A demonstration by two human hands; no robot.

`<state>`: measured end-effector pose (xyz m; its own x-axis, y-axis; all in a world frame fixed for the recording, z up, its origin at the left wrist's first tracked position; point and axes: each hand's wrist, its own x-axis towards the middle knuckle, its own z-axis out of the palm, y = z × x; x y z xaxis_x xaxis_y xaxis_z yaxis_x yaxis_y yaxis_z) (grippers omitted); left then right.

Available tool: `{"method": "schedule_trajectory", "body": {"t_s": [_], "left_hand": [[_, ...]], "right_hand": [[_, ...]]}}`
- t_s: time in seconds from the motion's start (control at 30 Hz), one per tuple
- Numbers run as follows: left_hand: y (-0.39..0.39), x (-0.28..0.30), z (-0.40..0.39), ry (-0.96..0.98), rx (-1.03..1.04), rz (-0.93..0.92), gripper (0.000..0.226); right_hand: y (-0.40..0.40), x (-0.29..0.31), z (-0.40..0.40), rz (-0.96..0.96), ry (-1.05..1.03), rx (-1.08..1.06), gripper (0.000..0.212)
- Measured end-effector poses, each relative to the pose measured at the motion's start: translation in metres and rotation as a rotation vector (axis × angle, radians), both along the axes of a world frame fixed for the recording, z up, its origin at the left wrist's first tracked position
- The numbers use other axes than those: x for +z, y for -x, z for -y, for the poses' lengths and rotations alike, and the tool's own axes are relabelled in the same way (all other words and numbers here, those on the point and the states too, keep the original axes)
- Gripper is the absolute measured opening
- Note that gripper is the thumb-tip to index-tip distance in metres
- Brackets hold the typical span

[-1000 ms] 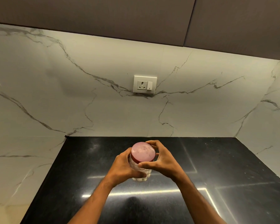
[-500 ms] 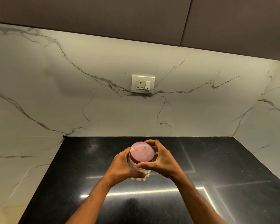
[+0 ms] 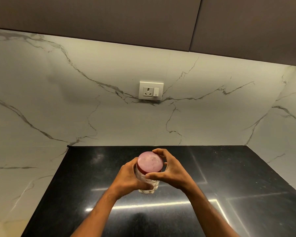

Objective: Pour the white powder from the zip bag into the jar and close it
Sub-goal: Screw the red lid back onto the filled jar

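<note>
A clear, bumpy-walled jar (image 3: 149, 187) filled with white powder stands on the black countertop (image 3: 229, 177), near its middle. A red round lid (image 3: 150, 162) sits on top of the jar. My left hand (image 3: 130, 178) wraps around the jar's body from the left. My right hand (image 3: 171, 170) grips the lid's rim, fingers curled over its far edge and thumb across the near side. No zip bag is in view.
White marble-look walls close the counter at the back, left and right. A wall socket with a switch (image 3: 151, 90) sits on the back wall above the jar. Dark cabinets (image 3: 109, 19) hang overhead.
My right hand's fingers have shifted slightly around the lid's rim. The jar stays in the same spot with my left hand still around it.
</note>
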<state>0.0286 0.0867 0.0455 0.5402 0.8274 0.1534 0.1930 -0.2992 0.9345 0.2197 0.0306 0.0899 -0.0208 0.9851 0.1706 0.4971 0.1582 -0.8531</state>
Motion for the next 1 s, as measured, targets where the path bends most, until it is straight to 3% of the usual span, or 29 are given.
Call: {"method": "schedule_trajectory", "body": {"t_s": [0.17,0.37,0.6,0.8,1.0], "left_hand": [[0.002,0.002,-0.001,0.014,-0.03,0.0,0.084],[0.001,0.001,0.0,0.002,-0.023,-0.015,0.085],[0.003,0.002,0.0,0.022,-0.056,-0.029,0.088],[0.002,0.003,0.003,0.015,-0.031,-0.013,0.085],[0.005,0.004,0.0,0.047,-0.137,-0.036,0.09]], "right_hand": [[-0.008,0.007,0.001,-0.037,0.11,0.123,0.081],[-0.002,0.001,0.002,0.024,0.013,-0.002,0.084],[-0.006,0.006,0.003,-0.019,0.097,0.116,0.083],[0.004,-0.006,0.006,-0.045,-0.005,-0.014,0.08],[0.002,0.002,0.004,-0.043,0.081,0.13,0.079]]}}
